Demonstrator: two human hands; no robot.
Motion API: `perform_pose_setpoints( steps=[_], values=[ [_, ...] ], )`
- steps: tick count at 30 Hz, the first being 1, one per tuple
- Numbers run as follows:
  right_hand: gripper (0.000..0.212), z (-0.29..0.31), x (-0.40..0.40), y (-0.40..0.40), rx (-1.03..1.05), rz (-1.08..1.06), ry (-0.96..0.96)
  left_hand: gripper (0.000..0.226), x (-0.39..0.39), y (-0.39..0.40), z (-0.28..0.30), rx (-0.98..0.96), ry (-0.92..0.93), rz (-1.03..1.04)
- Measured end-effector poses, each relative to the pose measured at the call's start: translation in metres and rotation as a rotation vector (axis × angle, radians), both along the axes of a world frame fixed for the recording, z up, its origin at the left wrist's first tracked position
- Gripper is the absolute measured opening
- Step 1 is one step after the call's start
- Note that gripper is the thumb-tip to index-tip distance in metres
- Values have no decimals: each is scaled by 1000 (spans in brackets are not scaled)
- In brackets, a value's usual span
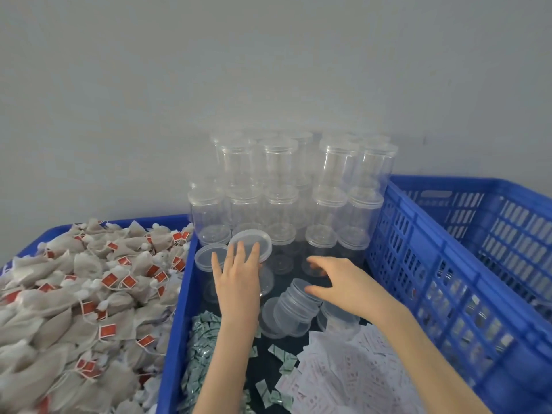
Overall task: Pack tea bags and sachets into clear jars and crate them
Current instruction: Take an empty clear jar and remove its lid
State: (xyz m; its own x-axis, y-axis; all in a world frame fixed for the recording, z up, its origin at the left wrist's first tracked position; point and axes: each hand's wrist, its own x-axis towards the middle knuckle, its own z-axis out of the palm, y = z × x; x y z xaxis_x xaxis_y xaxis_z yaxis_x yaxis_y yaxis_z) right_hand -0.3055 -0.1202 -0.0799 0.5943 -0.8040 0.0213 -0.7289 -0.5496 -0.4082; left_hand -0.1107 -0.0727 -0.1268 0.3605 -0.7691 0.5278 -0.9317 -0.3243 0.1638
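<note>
Grey wall behind; my left hand [239, 273] lies flat, fingers straight, against a tilted clear lid [252, 243], while my right hand [340, 279] hovers, loosely spread, just above a toppled jar [294, 309].

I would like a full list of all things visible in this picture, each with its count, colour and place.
tea bags: a big heap, beige with red tags, in the left blue bin
clear jars: many, transparent, stacked at the back of the middle crate
lying jar: one, clear, on its side in the middle crate
loose lid: one, clear, at the left hand's fingertips
green sachets: many, near left of the middle crate
white sachets: many, near right
side crate: one, blue, slotted, right
left hand: at the lid
right hand: above the lying jar
</note>
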Motion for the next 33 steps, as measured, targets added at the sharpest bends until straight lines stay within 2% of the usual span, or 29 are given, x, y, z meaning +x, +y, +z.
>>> perform_pose_setpoints(
  steps=[3,5,7,9,10,12,15,16,18,23,25,27,30,32,33],
  values=[
    [109,-13,14,2,125,-23,-295,46,-12,22,21,-188,65,-107],
    [124,-18,22,5,189,-20,-428,43,-21,33,29,-317,75,-226],
    [117,-23,28,8,234,4,-571,43,-31,43,36,-383,14,-341],
    [95,-28,31,13,245,-11,-680,42,-34,50,42,-381,0,-398],
    [84,-30,31,16,246,-23,-708,43,-34,53,45,-353,50,-413],
    [77,-36,28,22,262,-38,-732,53,-28,59,48,-256,187,-426],
    [85,-42,23,30,328,0,-716,87,-16,62,49,8,429,-529],
    [87,-43,21,32,350,28,-704,92,-14,61,51,82,520,-590],
    [86,-46,22,36,363,53,-691,89,-14,59,54,158,624,-685],
    [75,-51,38,47,191,-98,-620,67,-20,56,51,66,586,-669],
    [79,-52,45,50,105,-156,-558,64,-22,57,50,30,584,-664],
    [78,-55,52,52,62,-182,-551,62,-24,57,50,33,588,-661],
    [66,-58,55,59,-7,-212,-509,57,-20,56,52,81,603,-670],
    [61,-59,58,63,-7,-217,-596,57,-24,55,52,78,612,-638],
    [62,-60,60,65,-16,-234,-668,58,-31,55,50,33,614,-545]
  ],
)
